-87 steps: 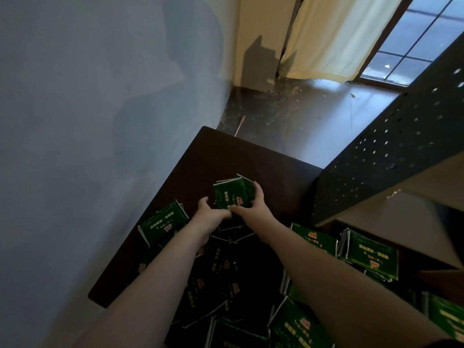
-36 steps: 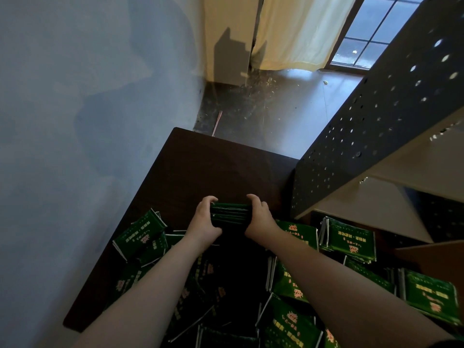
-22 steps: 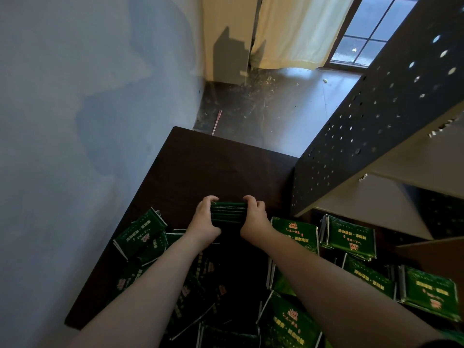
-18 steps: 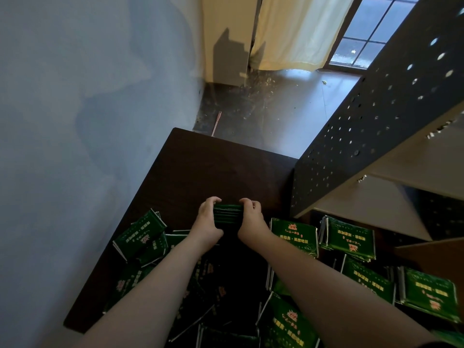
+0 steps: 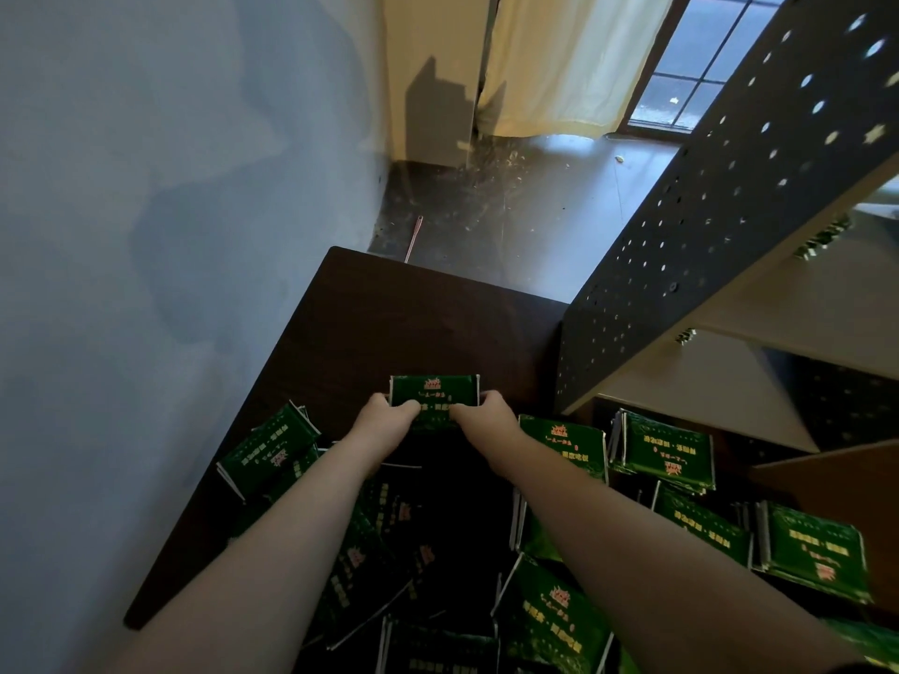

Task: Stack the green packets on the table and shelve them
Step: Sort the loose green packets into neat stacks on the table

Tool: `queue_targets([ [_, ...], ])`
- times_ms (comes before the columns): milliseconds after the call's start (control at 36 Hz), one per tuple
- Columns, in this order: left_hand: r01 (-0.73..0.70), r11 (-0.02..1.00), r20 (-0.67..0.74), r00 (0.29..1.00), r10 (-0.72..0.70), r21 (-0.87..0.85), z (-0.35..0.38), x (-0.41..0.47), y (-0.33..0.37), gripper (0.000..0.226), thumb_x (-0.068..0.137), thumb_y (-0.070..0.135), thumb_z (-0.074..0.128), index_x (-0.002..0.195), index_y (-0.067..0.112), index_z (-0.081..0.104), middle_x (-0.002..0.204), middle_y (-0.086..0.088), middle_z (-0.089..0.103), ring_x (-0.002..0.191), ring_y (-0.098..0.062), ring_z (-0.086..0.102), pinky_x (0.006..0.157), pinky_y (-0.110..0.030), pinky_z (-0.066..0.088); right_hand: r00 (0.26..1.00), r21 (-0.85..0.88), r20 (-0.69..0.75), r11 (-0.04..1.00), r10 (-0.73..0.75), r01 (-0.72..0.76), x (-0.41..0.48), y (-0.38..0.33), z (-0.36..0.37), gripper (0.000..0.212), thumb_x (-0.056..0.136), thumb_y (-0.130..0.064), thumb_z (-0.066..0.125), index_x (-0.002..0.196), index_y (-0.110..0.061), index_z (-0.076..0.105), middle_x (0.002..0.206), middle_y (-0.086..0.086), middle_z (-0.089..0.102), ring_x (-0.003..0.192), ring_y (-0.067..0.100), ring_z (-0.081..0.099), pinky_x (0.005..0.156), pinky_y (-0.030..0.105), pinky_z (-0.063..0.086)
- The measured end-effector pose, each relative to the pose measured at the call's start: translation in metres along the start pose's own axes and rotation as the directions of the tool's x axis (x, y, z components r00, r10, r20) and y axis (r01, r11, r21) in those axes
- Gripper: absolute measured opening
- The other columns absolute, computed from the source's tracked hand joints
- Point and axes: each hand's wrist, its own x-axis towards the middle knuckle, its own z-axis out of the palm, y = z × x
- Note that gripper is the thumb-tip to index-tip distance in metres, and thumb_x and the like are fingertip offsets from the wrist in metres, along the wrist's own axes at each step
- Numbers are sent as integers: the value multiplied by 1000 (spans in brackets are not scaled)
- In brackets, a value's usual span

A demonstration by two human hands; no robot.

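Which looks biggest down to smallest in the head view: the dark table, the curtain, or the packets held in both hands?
1. dark table
2. curtain, though it is farther off and cut by the frame
3. held packets

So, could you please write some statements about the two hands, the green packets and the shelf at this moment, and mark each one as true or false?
1. The left hand and the right hand both grip the held packet. True.
2. The held packet lies on the shelf. False: it is in both hands over the table, to the left of the shelf.
3. Many loose packets lie scattered on the table. True.
4. The shelf's dark side panel is solid, without holes. False: it is full of small round holes.
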Motion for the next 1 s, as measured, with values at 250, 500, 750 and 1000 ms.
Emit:
queue_targets([
  [250, 70, 956, -40, 997, -61, 286, 23, -6, 6, 62, 94, 44, 56, 141, 5, 46, 137, -14, 47, 107, -26, 57, 79, -35, 48, 972, -224, -187, 958, 139, -180, -5, 3, 18, 60, 98, -19, 50, 150, -4, 23, 149, 16, 36, 129, 31, 48, 100, 37, 44],
  [500, 37, 970, -46, 999, -26, 241, 29, -15, 8, 56, 93, 38, 61, 142, 16, 42, 136, -10, 49, 112, -26, 57, 80, -36, 47, 977, -148, -161, 975, 142, -166, -19, -1, 18, 65, 93, -13, 56, 148, 3, 25, 146, 22, 40, 130, 34, 47, 105, 41, 44],
  [750, -20, 976, -94, 995, 41, 216, 16, -33, 4, 67, 97, 34, 57, 154, 16, 28, 152, -12, 37, 129, -29, 48, 100, -41, 46, 976, -425, -208, 904, -57, -38, -47, -16, 20, 88, 90, -26, 65, 153, 1, 11, 158, 19, 19, 146, 33, 23, 120, 42, 26],
  [1000, 22, 990, -351, 936, 30, 143, -22, -75, -36, 53, 97, 37, 54, 145, 17, 43, 145, -12, 44, 124, -31, 51, 96, -40, 49, 919, -577, -111, 778, -377, 249, -86, 0, 44, 50, 90, -24, 63, 134, -11, 42, 141, 11, 38, 128, 28, 40, 108, 40, 40],
])
